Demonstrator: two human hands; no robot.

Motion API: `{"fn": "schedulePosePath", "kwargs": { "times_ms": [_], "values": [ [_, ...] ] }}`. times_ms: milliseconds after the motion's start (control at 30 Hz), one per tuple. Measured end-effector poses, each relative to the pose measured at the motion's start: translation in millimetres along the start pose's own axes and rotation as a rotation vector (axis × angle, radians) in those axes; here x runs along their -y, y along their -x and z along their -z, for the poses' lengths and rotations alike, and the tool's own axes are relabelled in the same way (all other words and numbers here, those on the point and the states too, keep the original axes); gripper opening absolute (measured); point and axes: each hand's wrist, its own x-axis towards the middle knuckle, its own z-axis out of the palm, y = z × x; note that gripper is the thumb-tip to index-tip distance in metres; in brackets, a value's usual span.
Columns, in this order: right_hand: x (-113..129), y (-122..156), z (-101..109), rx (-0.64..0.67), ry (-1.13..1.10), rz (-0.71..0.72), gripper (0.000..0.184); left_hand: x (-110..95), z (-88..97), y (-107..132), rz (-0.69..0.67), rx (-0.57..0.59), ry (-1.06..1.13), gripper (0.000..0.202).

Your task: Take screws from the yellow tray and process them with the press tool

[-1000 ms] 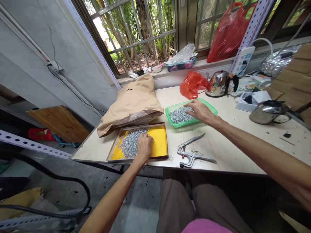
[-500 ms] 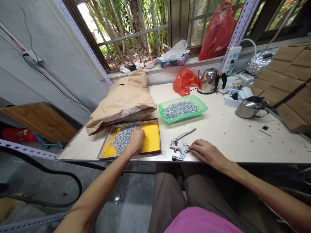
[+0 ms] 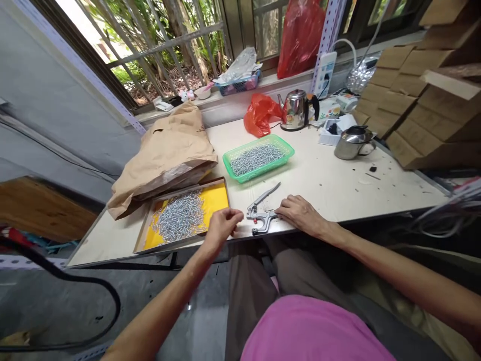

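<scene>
My right hand (image 3: 298,213) lies over the lower handle of metal hand pliers (image 3: 260,213) near the table's front edge, fingers curled on it. My left hand (image 3: 223,225) hovers just left of the pliers' head with fingers pinched together; what they hold is too small to make out. Left of it a yellow-lined tray (image 3: 216,199) holds a heap of small silver metal parts (image 3: 180,218). Behind the pliers a green plastic basket (image 3: 259,171) is filled with similar silver parts.
A crumpled brown paper sack (image 3: 165,150) lies behind the tray. At the back stand a red plastic bag (image 3: 257,115), a steel kettle (image 3: 295,110) and a steel pot (image 3: 349,143). Stacked cardboard boxes (image 3: 417,95) fill the right side. My knees are under the table edge.
My right hand came back from the green basket to the pliers' handle. My left hand left the heap in the yellow tray and moved right towards the pliers. The view swung right.
</scene>
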Motion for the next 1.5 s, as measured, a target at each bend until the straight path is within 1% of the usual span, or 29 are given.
{"fn": "schedulePosePath", "kwargs": {
  "times_ms": [33, 100, 133, 200, 333, 433, 567, 667, 767, 800, 833, 900, 933, 967, 1033, 1100, 1267, 1500],
  "values": [
    [-1, 0, 1, 0.004, 0.014, -0.001, 0.021, -1, -13.5, 5, 0.040, 0.037, 0.077, 0.021],
    [-2, 0, 2, 0.019, 0.030, -0.011, 0.020, -2, -34.9, 10, 0.107, 0.058, 0.173, 0.022],
    [-2, 0, 3, 0.029, 0.032, -0.017, 0.020, -2, -42.1, 10, 0.136, 0.052, 0.197, 0.022],
    [-2, 0, 4, 0.042, 0.027, -0.026, 0.020, -2, -49.6, 9, 0.180, 0.033, 0.202, 0.023],
    [-2, 1, 3, 0.032, 0.011, -0.048, 0.021, -1, -48.7, 4, 0.222, 0.024, 0.126, 0.026],
    [-3, 2, 0, 0.028, 0.001, -0.067, 0.021, 1, -45.7, 1, 0.252, 0.051, 0.067, 0.029],
    [-2, 3, -2, 0.041, -0.034, -0.083, 0.021, 2, -42.8, -6, 0.313, 0.143, 0.032, 0.030],
    [-1, 3, 2, 0.068, -0.071, -0.108, 0.022, -1, -40.4, -9, 0.369, 0.217, -0.001, 0.034],
    [-5, 1, 8, 0.103, -0.150, -0.106, 0.022, -4, -39.0, -10, 0.394, 0.248, -0.018, 0.039],
    [-8, -2, 10, 0.105, -0.174, -0.089, 0.024, -4, -39.0, -10, 0.398, 0.254, -0.014, 0.040],
    [-13, -5, 11, 0.105, -0.189, -0.069, 0.034, -4, -39.3, -10, 0.403, 0.256, -0.009, 0.040],
    [-23, -15, 13, 0.126, -0.182, -0.034, 0.066, -3, -40.1, -9, 0.414, 0.252, -0.004, 0.040],
    [-29, -21, 13, 0.166, -0.170, -0.025, 0.081, -2, -40.5, -9, 0.416, 0.244, -0.003, 0.040],
    [-35, -28, 13, 0.223, -0.161, -0.018, 0.092, -1, -41.0, -9, 0.414, 0.234, -0.001, 0.039],
    [-44, -40, 12, 0.345, -0.156, 0.000, 0.101, 0, -41.4, -9, 0.418, 0.224, -0.002, 0.038],
    [-50, -50, 12, 0.397, -0.154, 0.019, 0.100, 0, -41.5, -9, 0.431, 0.221, -0.012, 0.037],
    [-49, -56, 13, 0.366, -0.106, 0.031, 0.094, -1, -41.9, -10, 0.451, 0.222, -0.032, 0.035],
    [-39, -53, 17, 0.380, -0.040, 0.004, 0.070, -3, -42.2, -9, 0.447, 0.220, -0.066, 0.036]
  ]
}}
